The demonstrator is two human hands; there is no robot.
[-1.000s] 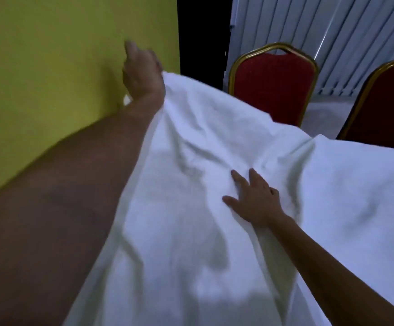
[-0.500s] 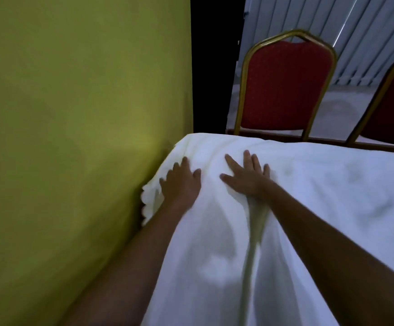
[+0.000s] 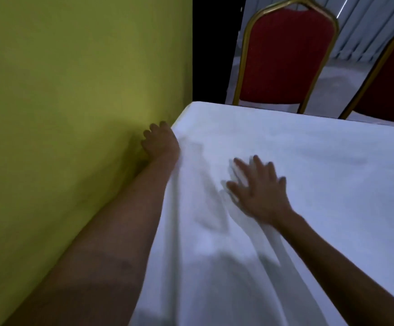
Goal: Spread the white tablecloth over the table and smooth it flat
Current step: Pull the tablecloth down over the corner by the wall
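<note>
Yellow-green wall: it runs just beside the table's left edge, so you have little room to work on that side.
Left hand: it sits at the cloth's left edge, in the gap by the wall, knuckles up and fingers curled downward. I cannot tell whether they pinch the hem or only press on it.
White tablecloth: it lies over the table, flat across the far side and far-left corner, with long soft folds in the near part between your hands.
Handling: it looks light, limp and loose on the tabletop. Expect it to slide and bunch under a push, so a hard sweep could drag the far edge out of place.
Where to hold: take the hem at the left edge beside the folds and draw it outward, while a flat palm strokes the ridges toward that edge.
Right hand: fingers are spread and the palm is down on the cloth just right of the folds. Its fingertips are motion-blurred.
Red chair: gold-framed, it stands behind the table's far edge.
Second red chair: it stands at the far right, partly cut off.
</note>
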